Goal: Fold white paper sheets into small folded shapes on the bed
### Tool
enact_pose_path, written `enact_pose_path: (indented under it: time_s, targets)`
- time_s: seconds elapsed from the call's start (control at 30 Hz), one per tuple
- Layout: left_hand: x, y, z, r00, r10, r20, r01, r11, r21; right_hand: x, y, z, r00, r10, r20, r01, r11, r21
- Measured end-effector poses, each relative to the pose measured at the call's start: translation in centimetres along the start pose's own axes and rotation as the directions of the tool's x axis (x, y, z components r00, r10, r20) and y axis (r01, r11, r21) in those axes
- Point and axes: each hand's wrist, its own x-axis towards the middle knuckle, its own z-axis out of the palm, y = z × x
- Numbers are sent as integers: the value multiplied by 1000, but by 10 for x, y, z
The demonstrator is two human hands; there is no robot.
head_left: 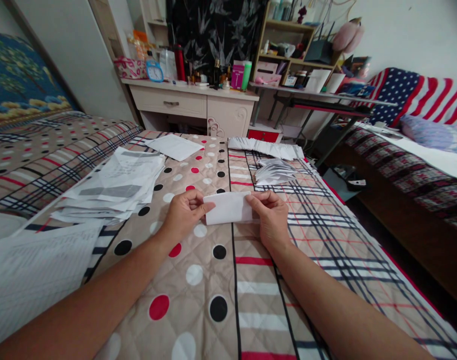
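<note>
A small folded white paper (228,207) is held low over the patterned quilt (220,280) in the middle of the view. My left hand (183,212) pinches its left end with thumb and fingers closed. My right hand (271,215) pinches its right end the same way. A loose heap of white sheets (115,187) lies to the left of my hands. Several small folded papers (275,171) are stacked just beyond my right hand, and a row of folded papers (266,147) lies along the far edge of the bed.
A single white sheet (173,146) lies at the far middle of the bed. A large printed sheet (29,270) covers the near left. Beyond stand a white dresser (190,102) with bottles, a cluttered shelf desk (299,60) and another bed (412,165) on the right.
</note>
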Motion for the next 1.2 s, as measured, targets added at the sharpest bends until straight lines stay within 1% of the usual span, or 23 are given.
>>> enact_pose_path:
  time_s: [0.13, 0.2, 0.27, 0.33, 0.4, 0.5, 0.57, 0.6, 0.67, 0.73, 0.8, 0.87, 0.9, 0.93, 0.97, 1.03, 1.1, 1.2]
  targets:
    - [-1, 2, -1, 1000, -2, 10, 2, 1000, 16, 2, -1, -1, 1000, -5, 1, 5, 1000, -16]
    - [-1, 3, -2, 1000, -15, 20, 14, 1000, 16, 4, -1, -2, 1000, 19, 15, -18, 998, -58]
    - [-1, 4, -4, 999, -32, 24, 30, 998, 51, 7, 2, -4, 997, 58, 43, -51, 986, -160]
    - [0, 5, -6, 999, -42, 25, 38, 987, 157, 11, 6, -7, 994, 63, 85, -32, 946, -322]
    - [0, 4, -8, 999, -8, 32, -2, 952, 307, 15, 10, -9, 989, 24, 146, 54, 857, -513]
    - [2, 2, -7, 992, 111, 64, -128, 857, 499, 17, 12, -8, 970, -24, 240, 201, 634, -747]
    - [2, 1, -6, 979, 181, 89, -198, 771, 606, 17, 10, -7, 957, -37, 288, 266, 508, -819]
    - [2, 1, -5, 974, 200, 108, -221, 727, 650, 16, 9, -5, 951, -39, 306, 288, 469, -835]
    - [2, 2, -6, 961, 217, 174, -275, 649, 709, 14, 7, -3, 945, -39, 325, 310, 426, -850]
    - [2, 5, -7, 944, 225, 242, -329, 584, 741, 12, 6, -2, 944, -34, 329, 314, 406, -858]
    - [1, 10, -7, 921, 269, 282, -383, 486, 786, 11, 6, -1, 944, -33, 327, 313, 397, -863]
    - [0, 15, -4, 886, 333, 323, -436, 357, 826, 11, 7, 0, 945, -29, 327, 311, 397, -864]
    - [0, 17, -1, 862, 349, 368, -474, 300, 828, 11, 7, 0, 945, -26, 325, 308, 398, -864]
    - [-1, 17, 2, 840, 343, 420, -515, 266, 815, 11, 7, 0, 946, -23, 322, 304, 400, -865]
    - [-1, 17, 6, 824, 315, 471, -552, 258, 792, 11, 7, 0, 947, -20, 321, 301, 403, -864]
    - [-1, 13, 15, 820, 244, 517, -571, 293, 767, 11, 7, 0, 948, -17, 317, 296, 412, -862]
    - [-2, 8, 22, 834, 212, 510, -552, 296, 780, 11, 7, 0, 948, -19, 319, 297, 423, -856]
    - [-4, 2, 28, 840, 223, 495, -539, 227, 812, 12, 7, 0, 947, -25, 321, 300, 433, -850]
